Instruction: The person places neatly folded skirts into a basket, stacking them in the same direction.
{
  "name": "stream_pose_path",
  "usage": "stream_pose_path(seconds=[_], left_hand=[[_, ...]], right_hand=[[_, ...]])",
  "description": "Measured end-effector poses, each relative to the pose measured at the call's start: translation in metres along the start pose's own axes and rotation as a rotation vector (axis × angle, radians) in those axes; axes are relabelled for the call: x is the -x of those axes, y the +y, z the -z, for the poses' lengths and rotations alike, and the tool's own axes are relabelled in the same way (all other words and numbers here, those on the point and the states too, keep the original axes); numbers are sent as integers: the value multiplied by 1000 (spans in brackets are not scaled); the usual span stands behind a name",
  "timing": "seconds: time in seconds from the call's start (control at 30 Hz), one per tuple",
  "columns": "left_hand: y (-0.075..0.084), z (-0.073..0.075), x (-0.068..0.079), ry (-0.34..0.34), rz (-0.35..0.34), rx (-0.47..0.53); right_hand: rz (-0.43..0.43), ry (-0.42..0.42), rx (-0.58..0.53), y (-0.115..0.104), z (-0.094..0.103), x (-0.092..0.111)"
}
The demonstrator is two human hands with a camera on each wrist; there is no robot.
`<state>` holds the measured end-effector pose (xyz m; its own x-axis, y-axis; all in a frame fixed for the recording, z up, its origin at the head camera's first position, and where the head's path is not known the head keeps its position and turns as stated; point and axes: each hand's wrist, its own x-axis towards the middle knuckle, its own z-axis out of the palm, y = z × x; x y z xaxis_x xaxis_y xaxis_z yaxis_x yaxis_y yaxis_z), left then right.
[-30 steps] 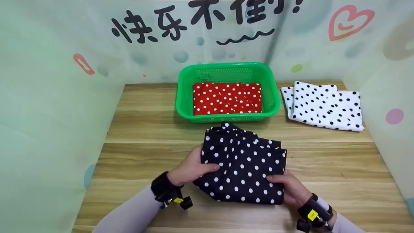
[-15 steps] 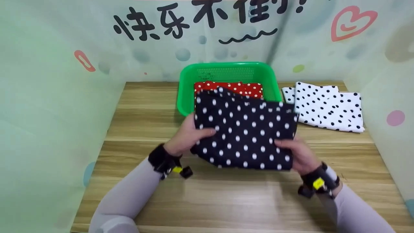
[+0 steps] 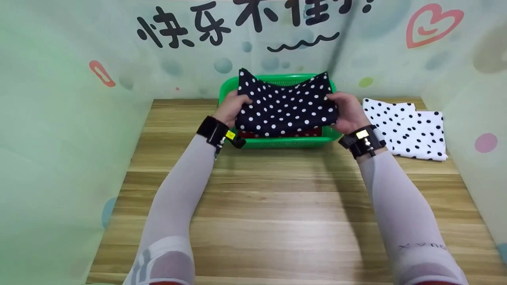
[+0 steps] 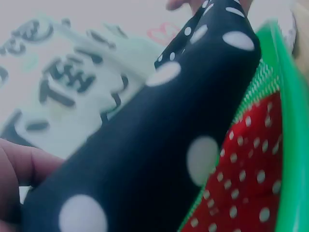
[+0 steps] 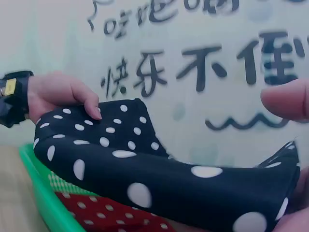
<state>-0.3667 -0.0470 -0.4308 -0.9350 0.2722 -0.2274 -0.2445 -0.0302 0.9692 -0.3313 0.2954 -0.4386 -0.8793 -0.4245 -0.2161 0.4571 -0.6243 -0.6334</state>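
A folded black cloth with white dots (image 3: 285, 107) is held over the green basket (image 3: 277, 143), sagging in the middle between two raised corners. My left hand (image 3: 233, 106) grips its left end, thumb on top. At the other end, my right hand (image 3: 348, 111) grips the cloth in the same way. Beneath it, a red cloth with white dots (image 4: 246, 169) lies in the basket; in the head view only a strip of it shows. The right wrist view has the black cloth (image 5: 145, 179) stretched between both hands above the basket's rim.
A folded white cloth with black dots (image 3: 404, 130) lies on the wooden table (image 3: 277, 221) right of the basket, partly behind my right hand. A printed backdrop (image 3: 190, 71) stands right behind the basket, with side panels to left and right.
Both hands have carried the black cloth forward, from over the near table to over the basket. It now covers most of the red cloth, and its middle has dipped.
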Motion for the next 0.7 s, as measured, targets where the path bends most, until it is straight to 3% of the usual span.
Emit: stream_pose_path(seconds=[0.17, 0.37, 0.47, 0.57, 0.7], left_hand=[[-9, 1, -16, -23, 75, -83], [-14, -1, -24, 42, 130, -249], [-6, 4, -20, 110, 164, -300], [6, 8, -10, 178, 171, -354], [20, 10, 6, 189, 145, -498]], right_hand=[[-72, 120, 170, 3, 8, -16], [-127, 259, 501, 6, 3, -23], [-129, 303, 678, 6, -4, -21], [-79, 348, 846, 6, -12, -13], [39, 425, 987, 5, -14, 10]])
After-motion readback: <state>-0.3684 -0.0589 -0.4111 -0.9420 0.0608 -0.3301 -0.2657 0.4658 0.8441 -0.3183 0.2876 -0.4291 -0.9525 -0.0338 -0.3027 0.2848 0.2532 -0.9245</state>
